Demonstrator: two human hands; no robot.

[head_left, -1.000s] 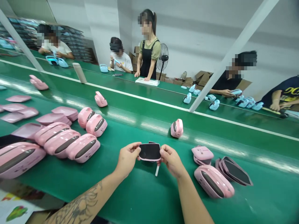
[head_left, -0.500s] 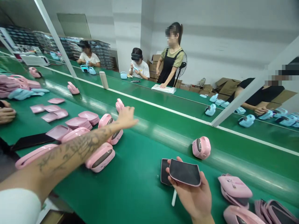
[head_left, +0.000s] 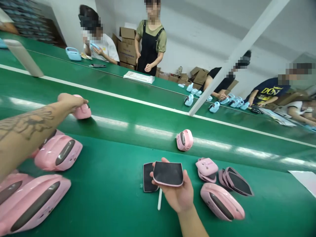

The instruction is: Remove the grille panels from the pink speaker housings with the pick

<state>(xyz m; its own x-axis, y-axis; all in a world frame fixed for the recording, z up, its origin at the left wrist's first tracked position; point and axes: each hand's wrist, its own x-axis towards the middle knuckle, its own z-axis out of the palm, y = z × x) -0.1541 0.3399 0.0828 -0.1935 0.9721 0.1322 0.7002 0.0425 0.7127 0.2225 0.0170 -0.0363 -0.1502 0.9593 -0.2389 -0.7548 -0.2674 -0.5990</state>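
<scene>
Right hand (head_left: 178,195) low centre, palm up, fingers clasped around black panel (head_left: 168,173) with pink rim. Panel held flat, just above green surface (head_left: 118,204). Second black panel (head_left: 147,177) just left of it, lying flat on surface. White stick (head_left: 159,199) on surface below held panel, top end hidden behind it.

Left hand (head_left: 72,99) stretched out to upper left, tattooed forearm crossing left side of view. Fingers draped over top of small pink case (head_left: 83,112) on raised belt strip (head_left: 138,126). Touching it; cannot tell whether gripping or only resting.

Second small case (head_left: 184,140) on same strip, well apart to the right, nothing touching it. Right of right hand: pink lid pieces (head_left: 206,164), stack of dark panels (head_left: 237,181) just beside them, long pink case (head_left: 222,201) nearer the camera. Left edge: large pink case (head_left: 58,154) partly under left forearm, another large case (head_left: 32,204) below it, cut off by frame edge.

Far side: co-workers seated along far surface, one standing in black apron (head_left: 148,49), blue cases (head_left: 214,106) before seated ones at right.
</scene>
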